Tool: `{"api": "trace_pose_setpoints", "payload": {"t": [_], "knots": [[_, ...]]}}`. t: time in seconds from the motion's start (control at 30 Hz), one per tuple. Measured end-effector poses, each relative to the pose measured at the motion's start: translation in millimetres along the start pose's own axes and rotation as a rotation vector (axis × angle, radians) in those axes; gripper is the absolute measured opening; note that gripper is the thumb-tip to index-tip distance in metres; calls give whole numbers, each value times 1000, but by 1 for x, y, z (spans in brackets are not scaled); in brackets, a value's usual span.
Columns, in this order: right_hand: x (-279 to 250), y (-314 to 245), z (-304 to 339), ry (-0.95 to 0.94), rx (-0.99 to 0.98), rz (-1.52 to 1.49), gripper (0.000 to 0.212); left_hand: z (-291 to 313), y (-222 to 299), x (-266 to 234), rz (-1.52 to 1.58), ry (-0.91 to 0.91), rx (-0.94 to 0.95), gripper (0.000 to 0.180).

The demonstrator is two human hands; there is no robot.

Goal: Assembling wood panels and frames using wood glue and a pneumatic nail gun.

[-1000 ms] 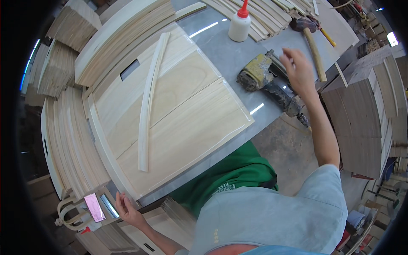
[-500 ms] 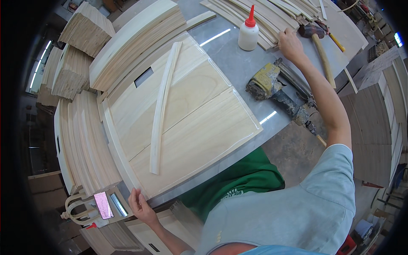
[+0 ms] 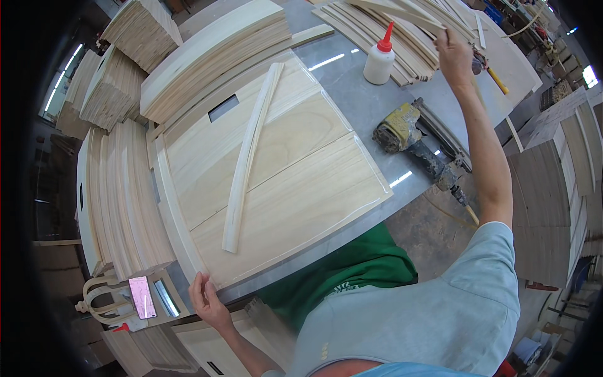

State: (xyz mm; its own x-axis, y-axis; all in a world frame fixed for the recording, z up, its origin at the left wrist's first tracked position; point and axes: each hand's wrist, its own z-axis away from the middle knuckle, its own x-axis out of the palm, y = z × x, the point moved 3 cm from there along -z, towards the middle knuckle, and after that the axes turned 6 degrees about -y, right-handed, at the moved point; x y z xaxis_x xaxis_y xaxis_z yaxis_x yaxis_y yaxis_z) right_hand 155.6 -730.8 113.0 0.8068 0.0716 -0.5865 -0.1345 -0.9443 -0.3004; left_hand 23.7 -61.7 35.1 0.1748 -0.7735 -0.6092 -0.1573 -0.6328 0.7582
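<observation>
Away at the far right, my right hand point(image 3: 456, 60) grips the end of a thin wooden strip point(image 3: 408, 12), raised over a pile of similar strips point(image 3: 377, 41). At the near left corner of a pale wooden panel point(image 3: 301, 169), my left hand point(image 3: 212, 306) has its fingers closed on the end of an edge strip point(image 3: 178, 210). White glue lines run along the panel's right and near edges. A loose strip point(image 3: 248, 163) lies slantwise across it. Beside the panel are a white glue bottle point(image 3: 379, 65) with a red nozzle and a yellow-and-black nail gun point(image 3: 402, 129).
Stacked boards point(image 3: 207, 69) stand behind the panel, with more stacks point(image 3: 129, 195) to its left. A screwdriver-like yellow handle point(image 3: 497, 81) shows beyond my right wrist; the hammer is mostly hidden. A phone point(image 3: 142, 297) lies at lower left. Tall board stacks point(image 3: 540, 207) stand right.
My right hand has lifted a strip off the pile and moved a little right and nearer with it. My left hand stays at the panel's corner. The whole view has shifted slightly.
</observation>
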Motion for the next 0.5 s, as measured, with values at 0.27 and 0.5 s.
{"api": "trace_pose_setpoints", "payload": {"t": [0.27,0.5], "knots": [[-67,-54,-7,94,187,-926,30,-10,12,9,32,-37,-1,27],[-4,-164,68,-670,545,-1375,30,-42,50,35,-90,-101,267,31]]}}
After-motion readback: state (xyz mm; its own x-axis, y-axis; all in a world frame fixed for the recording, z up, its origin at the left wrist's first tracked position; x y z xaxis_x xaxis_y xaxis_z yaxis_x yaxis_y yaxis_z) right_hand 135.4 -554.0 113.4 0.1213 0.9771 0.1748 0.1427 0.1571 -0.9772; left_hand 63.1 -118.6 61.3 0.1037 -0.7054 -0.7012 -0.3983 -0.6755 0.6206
